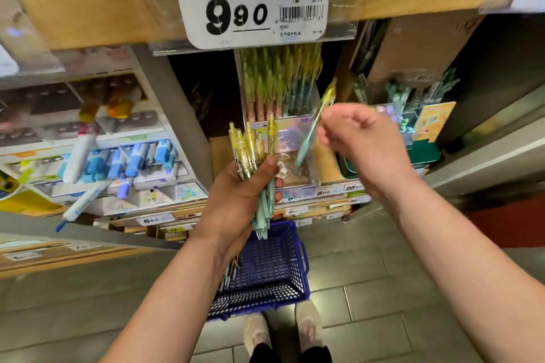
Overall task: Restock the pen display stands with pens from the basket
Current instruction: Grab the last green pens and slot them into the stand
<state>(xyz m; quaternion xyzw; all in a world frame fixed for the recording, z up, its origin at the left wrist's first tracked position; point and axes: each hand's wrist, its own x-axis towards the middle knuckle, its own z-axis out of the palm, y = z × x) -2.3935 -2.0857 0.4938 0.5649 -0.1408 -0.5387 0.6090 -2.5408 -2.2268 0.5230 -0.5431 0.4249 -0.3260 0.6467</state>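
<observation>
- Location: a shop aisle with stationery shelves, a tiled floor, and a price label (252,3) reading 9.90 on the upper shelf edge.
- Display stand (283,138): clear tiers behind the hands, with the upper row packed with upright pens.
- Left hand (236,200): fingers wrap round a bundle of pens (250,150), yellow clickers up, green barrels down.
- Right hand (362,141): thumb and fingertips pinch 1 pen (314,127), tilted, just in front of the stand.
- Basket (295,262): sits on the floor below the hands; a few pens lie along its left wall.
- Handling: the pens appear light, rigid and smooth, so a loose bundle is likely to slip or fan out. Grip mid-barrel and feed 1 at a time.
</observation>
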